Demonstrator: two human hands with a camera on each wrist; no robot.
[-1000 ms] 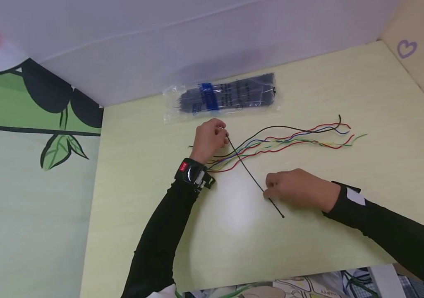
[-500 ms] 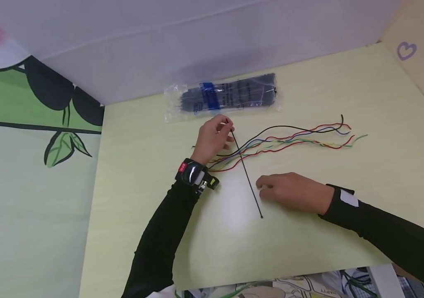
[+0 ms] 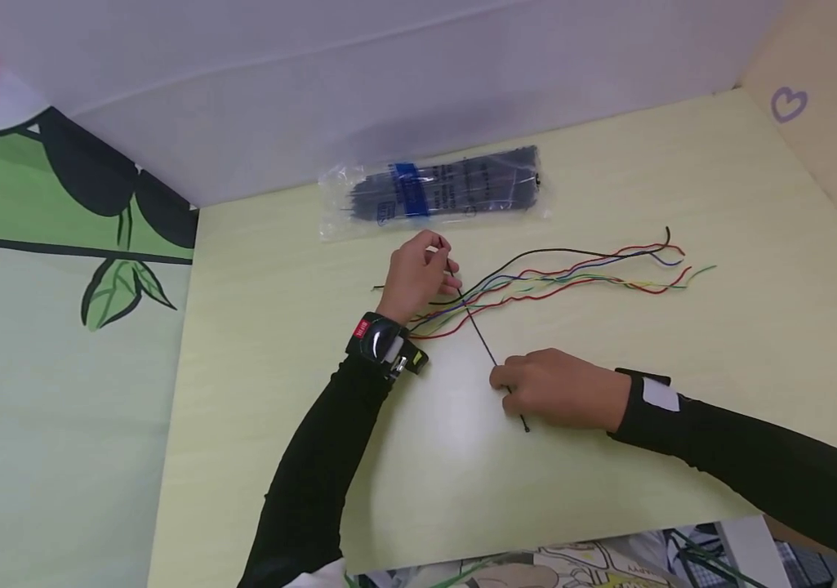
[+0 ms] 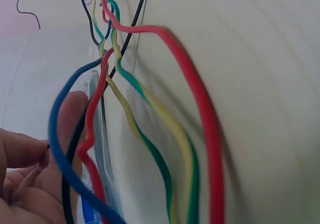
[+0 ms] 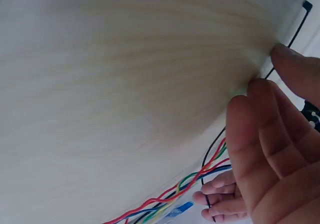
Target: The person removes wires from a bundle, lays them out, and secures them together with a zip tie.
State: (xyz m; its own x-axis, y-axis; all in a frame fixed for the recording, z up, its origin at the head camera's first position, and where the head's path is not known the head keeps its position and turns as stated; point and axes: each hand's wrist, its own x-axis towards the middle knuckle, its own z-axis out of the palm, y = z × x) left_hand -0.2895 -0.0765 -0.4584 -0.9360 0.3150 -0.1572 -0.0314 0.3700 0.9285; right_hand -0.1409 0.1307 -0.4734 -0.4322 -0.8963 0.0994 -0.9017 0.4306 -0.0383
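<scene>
A black cable tie (image 3: 482,339) stretches between the two hands and crosses a loose bundle of coloured wires (image 3: 536,276). My left hand (image 3: 416,278) pinches its far end between thumb and fingertip; the left wrist view has that hand (image 4: 35,179) beyond the blue, red and green-yellow wires (image 4: 165,104). At the near part of the tie, my right hand (image 3: 554,388) holds it between thumb and fingers. The tie's small head (image 5: 307,5) sticks out past the right thumb in the right wrist view. Part of the tie is hidden by the right fingers.
A clear plastic bag of black cable ties (image 3: 455,186) lies at the back of the pale table (image 3: 278,408). Behind it stands a white wall panel (image 3: 389,98). Patterned cloth and cords (image 3: 587,563) show below the table's front edge.
The right hand lets go of the tie and, half a second later, takes it again further left. The tie's head end swings left, then slightly back right. The left hand keeps its pinch.
</scene>
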